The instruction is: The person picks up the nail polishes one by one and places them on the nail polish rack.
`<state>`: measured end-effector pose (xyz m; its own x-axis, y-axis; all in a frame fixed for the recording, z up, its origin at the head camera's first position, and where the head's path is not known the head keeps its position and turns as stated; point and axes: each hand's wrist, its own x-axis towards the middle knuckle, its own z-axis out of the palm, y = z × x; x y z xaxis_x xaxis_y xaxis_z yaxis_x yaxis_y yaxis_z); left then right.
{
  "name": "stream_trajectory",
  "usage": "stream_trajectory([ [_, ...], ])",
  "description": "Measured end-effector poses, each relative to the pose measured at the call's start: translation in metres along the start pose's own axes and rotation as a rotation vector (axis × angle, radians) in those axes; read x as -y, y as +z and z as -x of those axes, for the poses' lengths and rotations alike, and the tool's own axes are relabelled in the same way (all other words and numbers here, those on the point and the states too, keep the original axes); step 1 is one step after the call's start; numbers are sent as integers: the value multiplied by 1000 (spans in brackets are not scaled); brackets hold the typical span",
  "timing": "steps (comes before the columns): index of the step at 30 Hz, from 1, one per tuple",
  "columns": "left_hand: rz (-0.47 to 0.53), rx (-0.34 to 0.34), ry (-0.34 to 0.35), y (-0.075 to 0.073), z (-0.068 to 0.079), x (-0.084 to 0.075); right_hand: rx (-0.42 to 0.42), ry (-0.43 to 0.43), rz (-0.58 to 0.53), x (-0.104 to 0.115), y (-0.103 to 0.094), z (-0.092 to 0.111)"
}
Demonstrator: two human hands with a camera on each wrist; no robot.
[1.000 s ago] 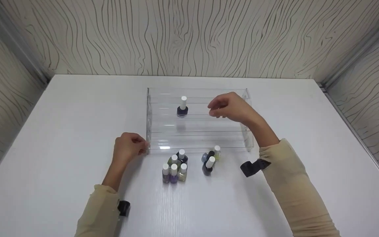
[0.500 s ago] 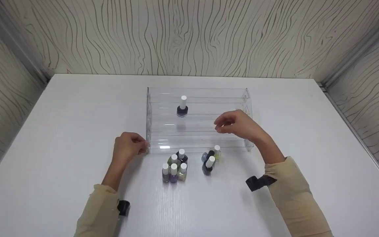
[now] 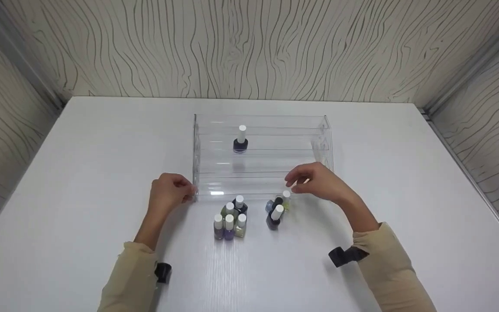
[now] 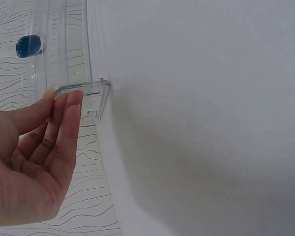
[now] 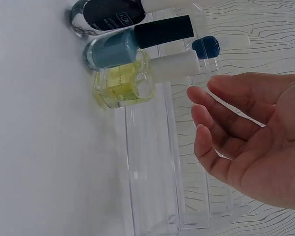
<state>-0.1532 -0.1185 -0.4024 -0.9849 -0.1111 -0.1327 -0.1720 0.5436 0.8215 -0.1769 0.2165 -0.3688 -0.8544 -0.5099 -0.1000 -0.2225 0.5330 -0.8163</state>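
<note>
A clear acrylic tiered rack (image 3: 258, 161) stands in the middle of the table. My left hand (image 3: 169, 193) pinches the front left corner of its side panel; the left wrist view shows thumb and fingertips on that edge. On an upper tier stands a dark nail polish bottle (image 3: 241, 145) with a white cap. My right hand (image 3: 319, 181) hovers over the rack's front right, fingers loosely bent and holding nothing. Just below its fingertips is a yellow nail polish bottle (image 5: 125, 83). A light blue bottle (image 5: 113, 49) with a black cap and a dark bottle (image 5: 113, 14) stand beside it.
Several more nail polish bottles (image 3: 229, 232) with white caps, among them purple and green ones, cluster in front of the rack's left half. The white table (image 3: 102, 143) meets a wood-patterned wall (image 3: 241, 47) at the back.
My right hand has come from above the rack's upper tiers down toward the front, near the yellow bottle. The left hand stays on the rack's corner.
</note>
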Motion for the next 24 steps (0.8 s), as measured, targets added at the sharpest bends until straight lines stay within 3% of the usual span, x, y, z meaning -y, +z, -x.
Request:
stream_trajectory([
  [8,7,4,5,0,0,-1,21,19,-17,-12,10,5],
  [17,4,0,-15,1,-1,0,-48,17,-13,-17,19,7],
  [24,7,-2,30,0,0,0,-99,1,-24,-21,25,7],
])
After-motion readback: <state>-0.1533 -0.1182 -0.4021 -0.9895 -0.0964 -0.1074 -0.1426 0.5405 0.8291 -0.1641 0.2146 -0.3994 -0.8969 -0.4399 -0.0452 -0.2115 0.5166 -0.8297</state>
